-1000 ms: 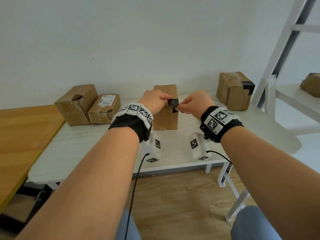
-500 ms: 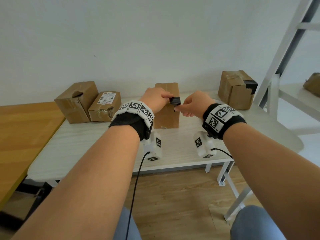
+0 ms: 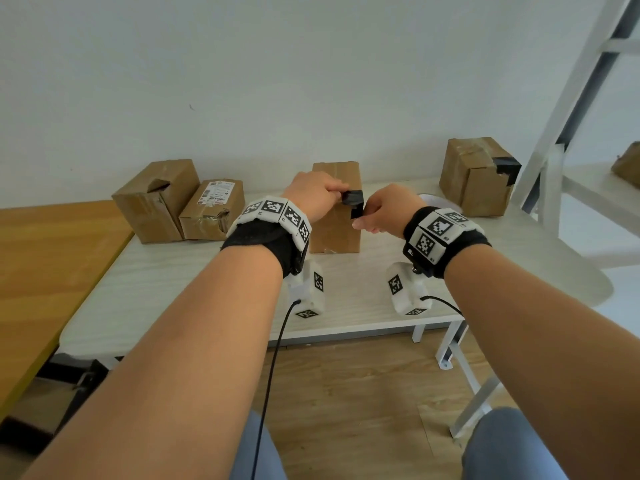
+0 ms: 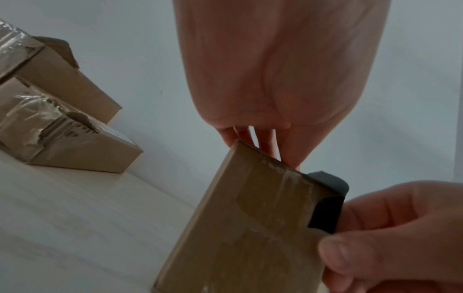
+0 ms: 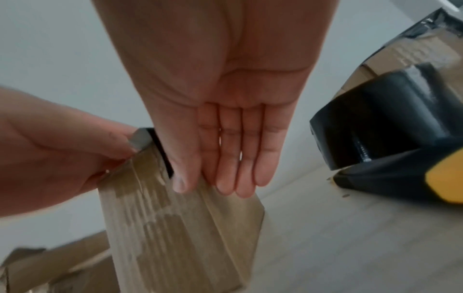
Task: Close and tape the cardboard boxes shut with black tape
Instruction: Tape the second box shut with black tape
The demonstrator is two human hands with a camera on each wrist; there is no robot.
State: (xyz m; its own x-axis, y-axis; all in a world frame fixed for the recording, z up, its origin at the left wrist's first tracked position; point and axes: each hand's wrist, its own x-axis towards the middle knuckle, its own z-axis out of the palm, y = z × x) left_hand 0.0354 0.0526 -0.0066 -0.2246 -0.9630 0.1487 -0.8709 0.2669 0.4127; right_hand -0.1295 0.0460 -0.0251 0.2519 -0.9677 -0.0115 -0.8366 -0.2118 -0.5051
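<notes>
Four cardboard boxes (image 3: pixel 156 202) (image 3: pixel 214 211) (image 3: pixel 336 237) (image 3: pixel 479 178) on the table (image 3: pixel 173 289), one tape dispenser (image 5: pixel 375 123), two hands (image 3: pixel 311 192) (image 3: pixel 388 209)

Four boxes on a pale wooden table (image 3: pixel 145 271).
A tall brown cardboard box (image 3: pixel 335 233) stands central, a strip of black tape (image 3: pixel 353 200) over its top right edge; a torn brown box (image 3: pixel 156 199) and a labelled brown box (image 3: pixel 211 211) sit side by side at its left, a black-taped box (image 3: pixel 476 178) to its right.
</notes>
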